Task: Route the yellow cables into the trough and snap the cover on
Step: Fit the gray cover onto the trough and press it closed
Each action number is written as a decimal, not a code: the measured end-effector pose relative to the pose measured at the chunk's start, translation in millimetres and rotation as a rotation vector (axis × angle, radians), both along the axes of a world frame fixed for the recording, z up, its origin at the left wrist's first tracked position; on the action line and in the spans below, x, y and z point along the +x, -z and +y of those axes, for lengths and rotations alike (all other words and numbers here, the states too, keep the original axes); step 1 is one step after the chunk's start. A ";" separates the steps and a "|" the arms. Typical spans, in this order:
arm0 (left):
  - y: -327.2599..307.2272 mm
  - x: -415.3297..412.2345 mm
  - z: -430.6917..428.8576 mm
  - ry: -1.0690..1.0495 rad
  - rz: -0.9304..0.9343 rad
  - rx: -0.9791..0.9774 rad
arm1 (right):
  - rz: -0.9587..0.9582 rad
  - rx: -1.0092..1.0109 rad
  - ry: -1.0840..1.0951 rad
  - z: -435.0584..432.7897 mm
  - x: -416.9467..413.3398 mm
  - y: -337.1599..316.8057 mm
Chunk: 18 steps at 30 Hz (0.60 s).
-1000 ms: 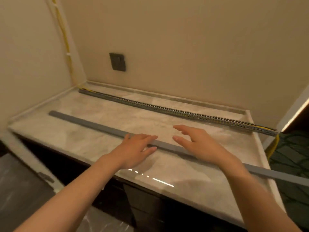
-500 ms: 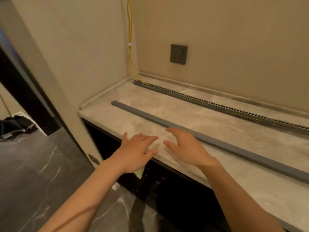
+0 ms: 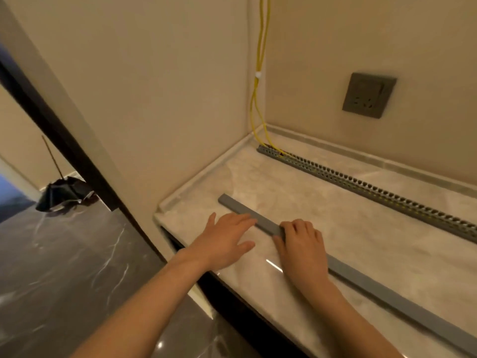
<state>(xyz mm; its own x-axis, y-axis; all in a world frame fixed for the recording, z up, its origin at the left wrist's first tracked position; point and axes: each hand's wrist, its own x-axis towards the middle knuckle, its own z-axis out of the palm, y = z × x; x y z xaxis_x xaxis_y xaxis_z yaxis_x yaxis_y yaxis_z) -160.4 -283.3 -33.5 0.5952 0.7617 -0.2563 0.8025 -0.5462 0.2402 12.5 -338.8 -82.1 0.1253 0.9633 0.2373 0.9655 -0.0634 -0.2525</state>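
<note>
A long grey cover strip lies flat on the marble counter, running from near the left end toward the lower right. My right hand curls its fingers over the strip close to its left end. My left hand lies flat with fingers apart, fingertips touching the strip just left of the right hand. Yellow cables hang down the wall corner and enter the left end of the slotted grey trough, which runs along the back of the counter. Yellow shows through the trough's slots.
A grey wall socket sits on the back wall above the trough. The side wall closes the counter's left end. A dark marble floor lies below left, with a folded black umbrella on it beside a dark door frame.
The view has swung left, and both hands have moved along the cover toward its left end. The right hand now curls onto the strip; earlier both hovered flat.
</note>
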 end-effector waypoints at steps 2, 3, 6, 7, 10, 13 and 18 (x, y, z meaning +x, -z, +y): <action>6.8 0.8 26.7 0.038 0.030 0.047 | 0.000 0.038 0.010 8.8 -0.5 -0.1; 9.3 2.8 38.4 0.072 0.052 0.071 | 0.005 0.037 0.006 12.4 0.6 -1.2; 13.7 11.6 75.7 0.186 0.066 0.167 | 0.028 0.023 0.025 29.4 9.3 -9.2; 13.3 15.9 88.4 0.221 0.056 0.198 | 0.035 0.016 0.033 35.0 13.4 -12.3; 11.3 31.8 128.4 0.335 -0.003 0.311 | 0.034 -0.011 0.040 54.4 24.4 -23.2; 2.3 49.8 168.6 0.460 -0.043 0.336 | 0.051 -0.070 0.068 74.0 30.8 -33.4; -17.0 66.9 221.7 0.600 -0.207 0.073 | -0.026 0.006 0.194 95.4 24.3 -39.3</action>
<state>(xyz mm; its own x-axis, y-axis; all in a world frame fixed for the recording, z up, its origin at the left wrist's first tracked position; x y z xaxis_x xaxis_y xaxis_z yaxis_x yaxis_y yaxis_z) -93.5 -61.7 -16.5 0.9553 0.2913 -0.0508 0.2927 -0.9071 0.3026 36.8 -243.4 -42.8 0.3019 0.9204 0.2484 0.9417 -0.2472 -0.2284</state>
